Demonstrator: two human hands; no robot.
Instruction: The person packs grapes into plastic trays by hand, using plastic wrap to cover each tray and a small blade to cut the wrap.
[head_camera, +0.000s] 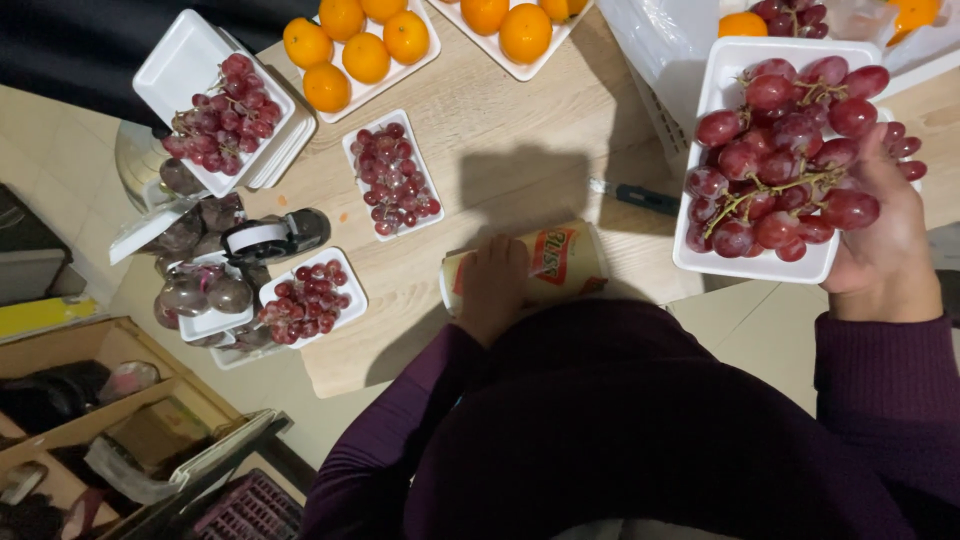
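While the wooden tabletop (520, 150) carries filled trays of oranges (362, 50) and grapes (392, 178) from ten to twelve o'clock, the right hand (885, 235) grips a heaped grape tray (775, 150) at two o'clock, unwrapped, and the left hand (492, 285) clasps the wrap roll (535, 265).

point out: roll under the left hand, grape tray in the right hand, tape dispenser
wrap roll (560, 262), head view, on the printed label right of the left hand.
grape tray (740, 52), head view, on the bare white top rim.
tape dispenser (275, 238), head view, on the white tape wheel.
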